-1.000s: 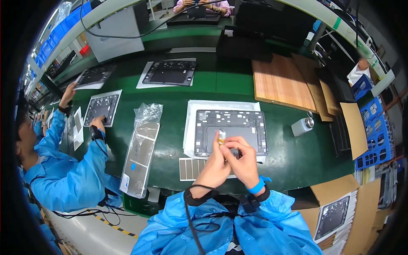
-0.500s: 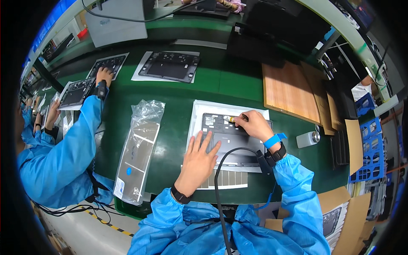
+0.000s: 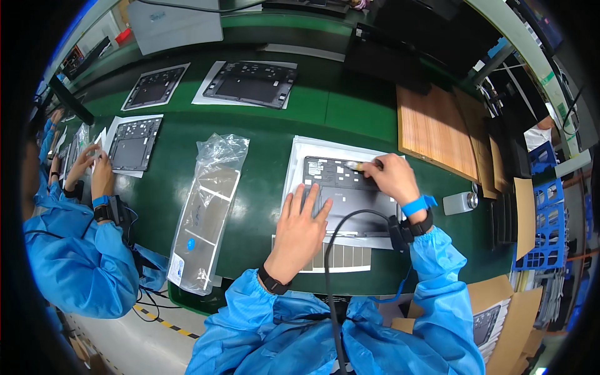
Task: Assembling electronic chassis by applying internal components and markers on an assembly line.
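Observation:
A thin black device cover (image 3: 353, 205) with small white labels along its far part lies on white sheets (image 3: 300, 150) in front of me. My left hand (image 3: 295, 234) rests flat with fingers spread over the cover's left edge. Pinched in my right hand (image 3: 396, 181) is a small yellow-and-white stick (image 3: 354, 166), its tip against the labelled far part; its exact kind is unclear. A sheet of grey-brown strips (image 3: 353, 259) sticks out from beneath the near edge.
To the left lies a clear plastic bag (image 3: 209, 215) with grey-brown sheets. A white bottle (image 3: 460, 204) and wooden board (image 3: 434, 128) are on the right. More covers (image 3: 250, 82) lie at the back. A co-worker's hands (image 3: 100, 172) are at far left. A cable hangs before me.
My right hand has shifted slightly right along the cover with the yellow-and-white stick. My left hand stays flat. The co-worker's hands have moved off the back cover, which now lies on the table.

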The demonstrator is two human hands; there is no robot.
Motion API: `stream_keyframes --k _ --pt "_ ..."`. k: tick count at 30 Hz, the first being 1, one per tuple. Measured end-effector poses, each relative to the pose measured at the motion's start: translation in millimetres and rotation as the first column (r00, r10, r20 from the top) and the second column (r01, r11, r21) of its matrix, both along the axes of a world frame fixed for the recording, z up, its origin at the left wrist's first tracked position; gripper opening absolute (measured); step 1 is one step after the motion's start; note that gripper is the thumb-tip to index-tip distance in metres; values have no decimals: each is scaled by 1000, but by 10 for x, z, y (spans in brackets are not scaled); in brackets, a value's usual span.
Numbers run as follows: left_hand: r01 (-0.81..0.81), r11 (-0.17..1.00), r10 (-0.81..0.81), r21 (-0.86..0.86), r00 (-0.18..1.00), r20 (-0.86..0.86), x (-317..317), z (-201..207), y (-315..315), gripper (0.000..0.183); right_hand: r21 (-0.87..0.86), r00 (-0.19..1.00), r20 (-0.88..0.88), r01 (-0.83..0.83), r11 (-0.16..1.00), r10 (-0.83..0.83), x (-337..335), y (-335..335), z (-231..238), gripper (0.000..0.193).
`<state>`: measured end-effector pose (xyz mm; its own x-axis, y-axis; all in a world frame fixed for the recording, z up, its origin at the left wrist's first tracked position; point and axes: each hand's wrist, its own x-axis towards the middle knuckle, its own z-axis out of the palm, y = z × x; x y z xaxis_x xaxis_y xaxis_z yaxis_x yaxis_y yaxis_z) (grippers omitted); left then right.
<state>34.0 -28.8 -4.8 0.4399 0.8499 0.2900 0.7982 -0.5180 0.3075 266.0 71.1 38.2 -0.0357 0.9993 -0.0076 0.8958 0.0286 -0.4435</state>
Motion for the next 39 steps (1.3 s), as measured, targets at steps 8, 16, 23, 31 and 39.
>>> stream_keyframes --k 8,16,23,31,39 --pt "394 836 50 -382 638 769 -141 225 -823 56 84 720 -644 -271 959 260 -644 -1906 289 14" --pt "327 847 415 -420 87 905 -321 -143 -1404 65 462 844 -396 -157 873 361 -738 -2313 -62 30" --pt "165 980 -148 -113 979 143 -788 2 -1213 42 -193 359 -918 -33 981 -169 -405 -2336 -466 37" --pt "201 969 -208 -145 977 -39 -694 -198 -1110 54 -298 296 -896 152 942 -331 -730 -2221 -772 14" --pt "202 965 -201 -167 979 22 -686 -269 -1097 54 -280 306 -895 180 943 -324 -802 -2178 -789 15"
